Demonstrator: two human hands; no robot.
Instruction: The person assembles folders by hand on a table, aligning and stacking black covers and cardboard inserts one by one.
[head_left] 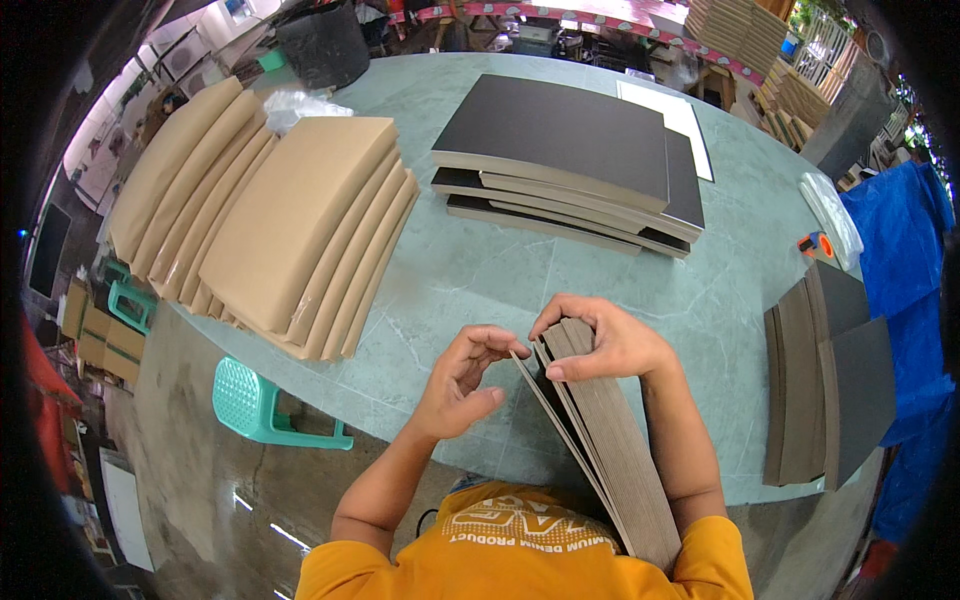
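Note:
A thick stack of grey-brown cardboard sheets (622, 455) stands on edge at the near side of the table, leaning against my body. My right hand (625, 345) grips its top end, fingers over the far side and thumb across the edges. On the left, a few thin boards with a dark face (562, 420) fan away from the stack, leaving a narrow gap. My left hand (462, 385) is beside them, its thumb and fingers apart. Its fingertips are at the top corner of the outermost board; whether they touch it I cannot tell.
Brown paper-wrapped packs (300, 215) lean in rows at the left of the green marbled table (500, 285). Black-topped board stacks (555, 140) lie at the far middle, more boards (815, 380) at the right. A tape roll (822, 245) lies near the right edge; a green stool (260, 405) stands left.

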